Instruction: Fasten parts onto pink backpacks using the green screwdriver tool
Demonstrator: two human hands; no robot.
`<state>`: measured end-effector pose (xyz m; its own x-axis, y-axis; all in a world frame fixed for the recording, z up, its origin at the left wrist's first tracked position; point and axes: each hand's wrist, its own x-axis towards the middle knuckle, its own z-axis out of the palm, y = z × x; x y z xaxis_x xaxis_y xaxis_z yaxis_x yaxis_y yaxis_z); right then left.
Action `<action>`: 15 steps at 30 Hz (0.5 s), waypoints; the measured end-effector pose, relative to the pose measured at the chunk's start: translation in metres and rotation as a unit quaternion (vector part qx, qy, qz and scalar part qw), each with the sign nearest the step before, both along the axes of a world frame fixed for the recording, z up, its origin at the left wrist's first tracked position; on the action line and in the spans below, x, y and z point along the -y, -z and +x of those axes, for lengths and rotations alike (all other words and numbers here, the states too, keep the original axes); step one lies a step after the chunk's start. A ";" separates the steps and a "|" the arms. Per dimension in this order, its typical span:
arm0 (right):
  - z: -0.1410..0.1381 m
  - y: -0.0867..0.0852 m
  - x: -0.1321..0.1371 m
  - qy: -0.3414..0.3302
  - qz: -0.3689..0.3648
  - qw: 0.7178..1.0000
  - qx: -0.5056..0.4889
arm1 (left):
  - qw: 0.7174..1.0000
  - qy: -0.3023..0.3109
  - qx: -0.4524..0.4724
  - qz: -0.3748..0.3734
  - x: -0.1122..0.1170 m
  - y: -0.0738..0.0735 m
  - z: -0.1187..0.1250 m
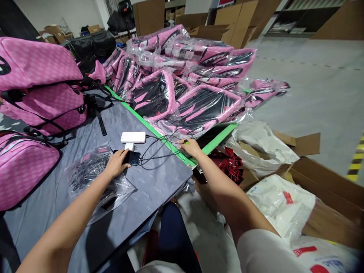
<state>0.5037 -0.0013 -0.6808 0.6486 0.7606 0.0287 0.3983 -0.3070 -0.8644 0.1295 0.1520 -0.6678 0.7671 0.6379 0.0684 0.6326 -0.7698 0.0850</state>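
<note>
My left hand point(117, 163) rests on the grey-covered table, thumb and fingers closed around the left end of a dark phone point(133, 158). A white charger plug point(129, 146) lies just past my fingertips, close to a white power bank point(133, 137). Black cables point(153, 148) loop rightward from the power bank and phone. Over the table's green edge, my right hand point(191, 148) is closed on a small yellow-green object point(186, 141), mostly hidden in the fingers. A crumpled clear plastic bag point(88, 170) lies partly under my left forearm.
Pink backpacks point(42, 110) stand on the left. Plastic-wrapped pink-and-black backpacks point(204, 106) are heaped beyond the green edge point(136, 113). At right are open cardboard boxes point(327, 185) and white plastic bags point(281, 201). More cartons point(233, 19) stand behind.
</note>
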 end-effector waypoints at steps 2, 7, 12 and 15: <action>-0.004 -0.009 0.015 0.014 0.027 0.999 0.020 | 1.000 0.019 -0.001 -0.004 -0.005 -0.007 0.006; -0.043 -0.005 0.083 -0.007 0.062 0.997 0.045 | 0.998 0.051 0.014 -0.020 -0.022 -0.018 0.023; -0.110 0.026 0.136 -0.079 0.055 0.995 -0.019 | 0.995 0.007 0.092 -0.048 -0.042 -0.021 0.030; -0.132 0.031 0.146 -0.085 0.058 0.995 -0.001 | 0.981 -0.050 0.173 -0.076 -0.047 -0.022 0.030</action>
<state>0.3714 -0.1478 -0.7119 0.5111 0.8510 0.1206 0.4339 -0.1344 -0.8909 0.1591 0.1995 -0.6457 0.6478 0.7320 0.2110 0.6175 -0.6668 0.4171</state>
